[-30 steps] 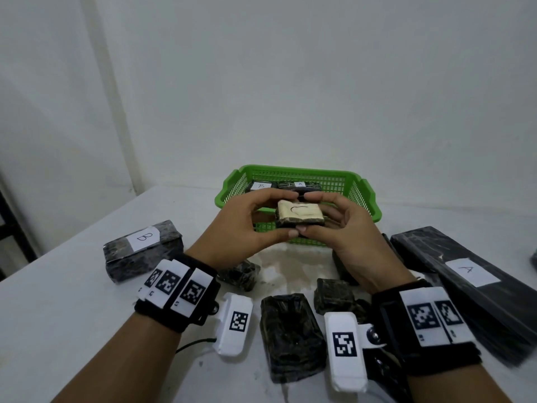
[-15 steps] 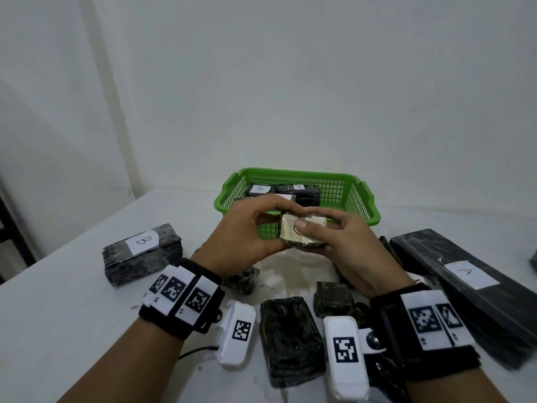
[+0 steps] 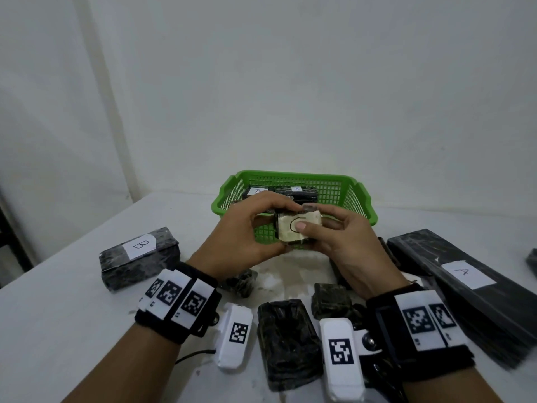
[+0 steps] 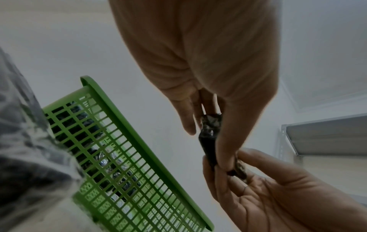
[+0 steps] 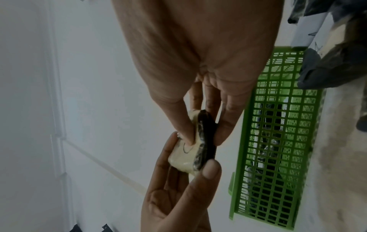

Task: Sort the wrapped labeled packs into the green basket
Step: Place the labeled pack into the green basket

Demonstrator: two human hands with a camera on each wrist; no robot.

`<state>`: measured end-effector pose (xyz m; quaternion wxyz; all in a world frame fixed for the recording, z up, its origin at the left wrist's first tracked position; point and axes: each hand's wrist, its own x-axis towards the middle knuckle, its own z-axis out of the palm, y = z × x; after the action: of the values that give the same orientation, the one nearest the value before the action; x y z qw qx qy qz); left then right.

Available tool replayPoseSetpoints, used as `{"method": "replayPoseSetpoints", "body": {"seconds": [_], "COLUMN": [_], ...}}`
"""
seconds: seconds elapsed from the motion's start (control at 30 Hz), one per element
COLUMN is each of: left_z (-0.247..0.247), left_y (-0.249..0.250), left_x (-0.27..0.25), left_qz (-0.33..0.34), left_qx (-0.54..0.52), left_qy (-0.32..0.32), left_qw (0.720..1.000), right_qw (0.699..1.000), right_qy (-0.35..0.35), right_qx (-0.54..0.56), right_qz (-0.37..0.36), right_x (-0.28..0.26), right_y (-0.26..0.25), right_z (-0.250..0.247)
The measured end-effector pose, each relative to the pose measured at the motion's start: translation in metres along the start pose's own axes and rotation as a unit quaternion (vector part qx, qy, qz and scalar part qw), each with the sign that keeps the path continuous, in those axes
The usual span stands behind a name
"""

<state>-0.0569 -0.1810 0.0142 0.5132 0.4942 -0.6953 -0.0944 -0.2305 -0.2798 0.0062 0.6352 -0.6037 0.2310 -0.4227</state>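
While both hands pinch C pack [image 3: 299, 228], left hand [image 3: 247, 237] curls, right hand [image 3: 345, 242] thumbs label; I see basket [image 3: 360, 196] just beyond fingers.

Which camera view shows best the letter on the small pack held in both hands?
The head view: the label of the small pack faces it. The right wrist view shows the label slanted, part under a thumb; the left wrist view shows only its dark edge.

A small black-wrapped pack with a cream "C" label [image 3: 296, 229] is held upright above the worktop, before the green mesh plastic basket [image 3: 343, 193] at the far edge.
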Motion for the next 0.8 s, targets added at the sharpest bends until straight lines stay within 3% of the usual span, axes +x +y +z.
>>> {"method": "replayPoseSetpoints", "body": {"seconds": [0.13,0.27,0.37,0.57,0.8], "left_z": [0.001,0.0,-0.003,0.001,0.002], "left_y": [0.002,0.001,-0.002,0.003,0.003], "left_x": [-0.003,-0.002,-0.001,-0.001,-0.001], "left_qz": [-0.029,-0.043,-0.046,-0.033,-0.016], "left_qx": [-0.018,0.015,0.017,-0.034,-0.025], "left_qy": [-0.009,0.015,0.033,0.044,0.043], "left_qw": [0.999,0.999,0.998,0.998,0.999], "right_qw": [0.992,0.99,0.995,0.995,0.997], "right_qy": [-0.012,-0.032,-0.039,-0.072,-0.042], "right_qx": [-0.098,-0.102,-0.059,0.028,0.037], "right_qz": [-0.073,-0.095,-0.069,0.057,0.044], "right_x": [0.001,-0.002,-0.003,-0.005,-0.004], "right_y": [-0.002,-0.006,-0.008,-0.011,-0.008], "right_z": [-0.006,-0.005,-0.004,0.005,0.005]}}
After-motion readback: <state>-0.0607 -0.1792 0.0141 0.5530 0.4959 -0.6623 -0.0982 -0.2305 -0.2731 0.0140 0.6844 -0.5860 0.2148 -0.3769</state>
